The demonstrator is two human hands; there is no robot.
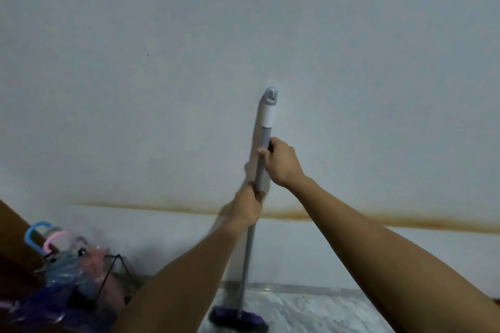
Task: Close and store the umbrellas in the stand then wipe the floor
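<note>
Both hands clamped on the mop handle (257, 170), left hand (247, 204) below right hand (281, 161). Mop head (238, 319) at six o'clock on the floor (311, 308). Umbrellas (65, 273) stowed at eight o'clock; could snag the stand (113, 265) on a wide sweep.

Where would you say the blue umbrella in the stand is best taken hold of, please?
By its blue hooked handle, from above. It rises clear of the wire stand, and fingers could curl through the hook, while the canopy below is packed against the pink umbrella.
</note>
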